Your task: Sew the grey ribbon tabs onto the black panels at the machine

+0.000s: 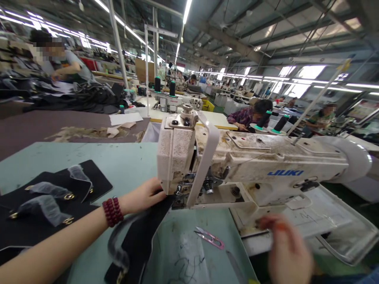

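My left hand (145, 195), with a dark red bead bracelet (113, 211) at the wrist, holds a black panel (156, 216) at the needle area of a JUKI sewing machine (251, 157). Its fingertips are partly hidden behind the machine head. The panel has a pale edge and slants down toward me; a strap wrapped in clear plastic (118, 244) lies along it. My right hand (288, 250) is raised at the lower right, in front of the machine's base. Motion smears its fingers, so I cannot make out whether they hold anything.
Pink-handled thread snips (209, 238) lie on the green table (130, 152) beside loose black thread (188, 266) and a thin blade-like piece (235, 267). More black panels (99, 179) with plastic-wrapped straps are stacked at left. Other people work at tables behind.
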`<state>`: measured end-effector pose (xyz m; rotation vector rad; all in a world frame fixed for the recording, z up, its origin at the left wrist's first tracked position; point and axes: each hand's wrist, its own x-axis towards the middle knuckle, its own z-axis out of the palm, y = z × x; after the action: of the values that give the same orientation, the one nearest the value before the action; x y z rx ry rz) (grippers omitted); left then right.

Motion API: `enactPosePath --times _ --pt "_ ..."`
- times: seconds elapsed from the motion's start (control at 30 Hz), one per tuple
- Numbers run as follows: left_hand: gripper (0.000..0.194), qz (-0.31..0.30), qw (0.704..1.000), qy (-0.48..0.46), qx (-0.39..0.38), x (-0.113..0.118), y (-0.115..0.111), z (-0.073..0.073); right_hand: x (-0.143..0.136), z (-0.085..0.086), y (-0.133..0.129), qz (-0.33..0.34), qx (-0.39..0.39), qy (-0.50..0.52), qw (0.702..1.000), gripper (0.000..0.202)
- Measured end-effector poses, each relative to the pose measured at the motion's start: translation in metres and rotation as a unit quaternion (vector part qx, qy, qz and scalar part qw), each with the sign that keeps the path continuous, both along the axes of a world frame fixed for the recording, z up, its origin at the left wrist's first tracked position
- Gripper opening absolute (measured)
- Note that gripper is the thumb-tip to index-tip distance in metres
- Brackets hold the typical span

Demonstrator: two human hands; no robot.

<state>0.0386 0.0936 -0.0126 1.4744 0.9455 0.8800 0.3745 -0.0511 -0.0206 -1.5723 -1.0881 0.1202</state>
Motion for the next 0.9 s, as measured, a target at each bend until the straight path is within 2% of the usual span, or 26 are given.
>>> enactPosePath --times 0.03,0.07,0.13,0.17,0.23,0.33,0.43,0.53,0.7,0.9 --pt "0.022 -0.003 1.0 0.004 -0.007 -0.001 -0.002 -0.004 -0.04 -0.014 -0.003 0.159 -0.069 0.041 0.984 0.034" --pt "0.02 -0.005 1.0 0.01 -0.015 -0.003 -0.003 -0.007 -0.077 -0.027 -0.002 0.296 -0.139 0.066 0.943 0.034" --pt "0.012 -0.013 0.999 0.031 -0.026 -0.007 -0.002 -0.012 -0.138 -0.044 0.011 0.403 -0.19 0.149 0.883 0.043" --pt "0.008 -0.027 0.998 0.043 -0.027 -0.009 -0.001 -0.014 -0.159 -0.048 0.02 0.416 -0.205 0.189 0.865 0.05" --pt "0.01 -0.078 0.995 0.063 -0.026 -0.011 0.003 -0.016 -0.185 -0.05 0.04 0.399 -0.223 0.255 0.852 0.06" --pt "0.022 -0.188 0.978 0.071 -0.052 -0.011 0.007 -0.019 -0.194 -0.05 0.056 0.364 -0.242 0.299 0.848 0.064" --pt "0.028 -0.227 0.969 0.039 -0.092 -0.01 0.005 -0.023 -0.192 -0.054 0.057 0.34 -0.239 0.313 0.854 0.063" --pt "0.027 -0.185 0.974 -0.002 -0.133 -0.007 -0.004 -0.028 -0.192 -0.055 0.054 0.335 -0.241 0.304 0.859 0.06" --pt "0.025 -0.111 0.976 -0.052 -0.181 -0.002 -0.02 -0.032 -0.186 -0.047 0.058 0.36 -0.244 0.29 0.852 0.058" --pt "0.026 -0.026 0.977 -0.06 -0.204 0.003 -0.031 -0.032 -0.176 -0.045 0.066 0.379 -0.27 0.276 0.841 0.059"
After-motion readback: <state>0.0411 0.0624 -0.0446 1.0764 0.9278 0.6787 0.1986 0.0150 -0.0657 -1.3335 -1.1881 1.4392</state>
